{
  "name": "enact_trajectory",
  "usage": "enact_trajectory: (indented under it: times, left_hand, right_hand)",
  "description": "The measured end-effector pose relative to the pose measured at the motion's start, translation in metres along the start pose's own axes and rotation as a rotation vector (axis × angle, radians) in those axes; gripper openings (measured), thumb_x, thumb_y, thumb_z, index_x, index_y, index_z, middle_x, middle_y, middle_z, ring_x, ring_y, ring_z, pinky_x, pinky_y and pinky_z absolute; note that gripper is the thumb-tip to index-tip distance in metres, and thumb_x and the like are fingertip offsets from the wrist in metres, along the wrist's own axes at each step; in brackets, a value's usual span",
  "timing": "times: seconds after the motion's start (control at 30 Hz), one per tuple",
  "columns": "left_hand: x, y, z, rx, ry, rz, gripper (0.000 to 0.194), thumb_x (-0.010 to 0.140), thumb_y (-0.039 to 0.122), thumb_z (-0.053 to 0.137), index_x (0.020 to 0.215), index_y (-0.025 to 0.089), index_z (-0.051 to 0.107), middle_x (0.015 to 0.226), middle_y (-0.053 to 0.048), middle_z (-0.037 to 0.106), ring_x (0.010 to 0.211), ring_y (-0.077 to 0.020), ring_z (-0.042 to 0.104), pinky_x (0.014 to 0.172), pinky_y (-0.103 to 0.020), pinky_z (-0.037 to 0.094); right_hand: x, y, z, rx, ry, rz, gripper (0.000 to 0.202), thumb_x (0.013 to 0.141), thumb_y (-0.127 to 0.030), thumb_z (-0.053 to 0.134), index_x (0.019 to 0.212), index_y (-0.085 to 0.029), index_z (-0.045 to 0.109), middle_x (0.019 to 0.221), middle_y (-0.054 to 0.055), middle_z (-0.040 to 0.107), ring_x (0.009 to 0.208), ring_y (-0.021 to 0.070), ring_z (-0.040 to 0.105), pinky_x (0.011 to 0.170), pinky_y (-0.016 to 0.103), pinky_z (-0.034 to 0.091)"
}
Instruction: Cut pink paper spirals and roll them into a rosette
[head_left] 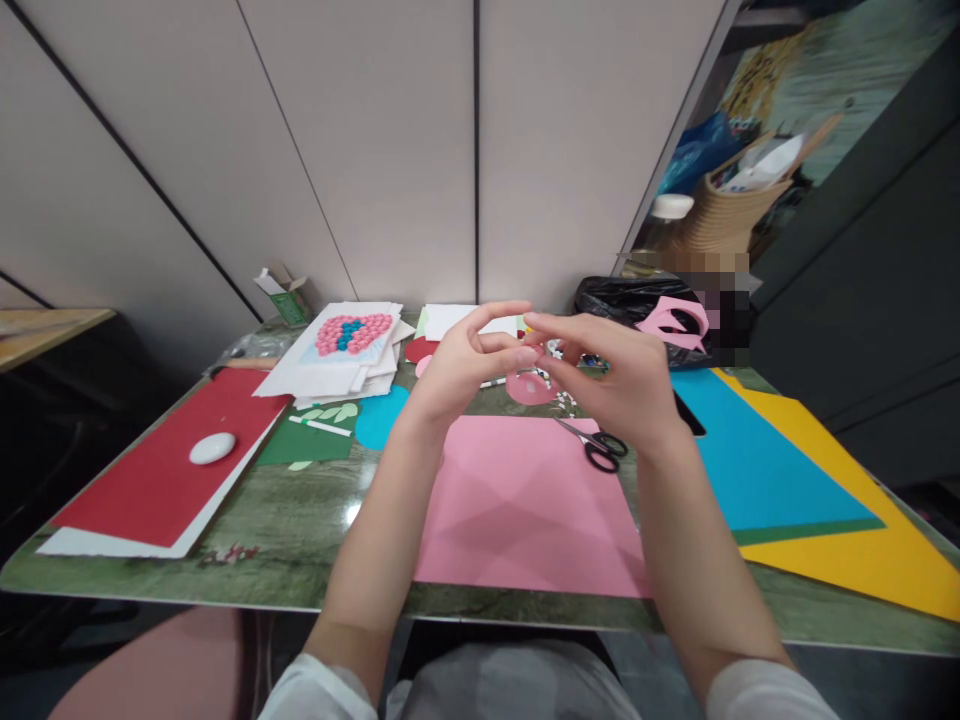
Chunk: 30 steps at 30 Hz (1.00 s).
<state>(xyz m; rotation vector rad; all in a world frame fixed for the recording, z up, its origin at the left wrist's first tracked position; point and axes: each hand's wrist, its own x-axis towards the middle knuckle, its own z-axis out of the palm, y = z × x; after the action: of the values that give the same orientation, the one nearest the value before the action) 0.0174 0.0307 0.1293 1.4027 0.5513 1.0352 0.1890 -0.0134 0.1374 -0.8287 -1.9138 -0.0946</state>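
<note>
My left hand (476,355) and my right hand (619,370) are raised above the table, fingertips meeting in the middle. On the left hand the forefinger stretches out while the thumb and another finger come together. The right hand's fingers bend inward to a pinch against them. Anything between the fingertips is too small or hidden to make out. Below lies a sheet of pink paper (525,510). Black-handled scissors (600,447) rest on its upper right corner, near my right wrist. Behind the hands is a round pink piece (529,387), partly covered.
To the left are red paper (165,450) with a white oval object (212,448), green paper (300,445), a blue circle (381,415) and a pile bearing a pink-and-blue dotted picture (352,335). Blue (780,460) and yellow sheets (862,570) lie right, below a black bag (611,295).
</note>
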Motion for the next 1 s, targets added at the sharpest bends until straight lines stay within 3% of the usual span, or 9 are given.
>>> enact_trajectory:
  times: [0.2,0.37,0.57,0.73,1.0]
  left_hand:
    - [0.000,-0.001,0.000,-0.017,-0.021,0.033,0.048,0.070,0.027,0.076,0.114,0.022,0.057,0.082,-0.004,0.072,0.077,-0.0172,0.067,0.082,-0.036,0.048]
    - [0.002,-0.004,0.009,-0.100,0.007,0.066,0.041,0.072,0.029,0.074,0.109,0.021,0.057,0.092,-0.005,0.070,0.088,-0.0180,0.065,0.086,-0.035,0.046]
    - [0.002,-0.004,0.023,-0.271,0.000,0.045,0.034,0.073,0.028,0.071,0.104,0.021,0.058,0.088,-0.002,0.067,0.081,-0.0153,0.063,0.083,-0.033,0.045]
    - [0.000,-0.004,0.033,-0.389,0.012,-0.012,0.036,0.070,0.025,0.074,0.102,0.019,0.059,0.088,-0.002,0.066,0.093,-0.0177,0.062,0.086,-0.032,0.042]
    - [0.003,-0.006,0.030,-0.381,0.017,0.002,0.035,0.070,0.025,0.075,0.101,0.018,0.059,0.085,-0.002,0.066,0.075,-0.0129,0.063,0.067,-0.025,0.046]
  right_hand:
    - [0.000,0.001,0.004,-0.043,-0.033,-0.008,0.038,0.086,-0.009,0.053,0.117,-0.029,0.064,0.105,-0.001,0.072,0.083,0.0139,0.068,0.075,0.028,0.053]
    - [0.000,0.001,0.009,-0.126,0.082,0.025,0.033,0.086,-0.017,0.056,0.114,-0.033,0.065,0.101,-0.002,0.073,0.070,0.0128,0.065,0.069,0.029,0.052]
    - [0.000,0.001,0.015,-0.231,0.244,-0.029,0.030,0.084,-0.015,0.057,0.108,-0.031,0.066,0.088,-0.002,0.073,0.059,0.0104,0.059,0.065,0.027,0.049]
    - [0.003,0.000,0.015,-0.294,0.258,-0.085,0.026,0.083,-0.013,0.056,0.102,-0.027,0.068,0.078,-0.003,0.071,0.058,0.0111,0.058,0.064,0.027,0.048]
    - [0.004,0.000,0.014,-0.258,0.243,-0.082,0.029,0.083,-0.014,0.056,0.106,-0.029,0.065,0.084,-0.003,0.071,0.053,0.0105,0.053,0.061,0.028,0.049]
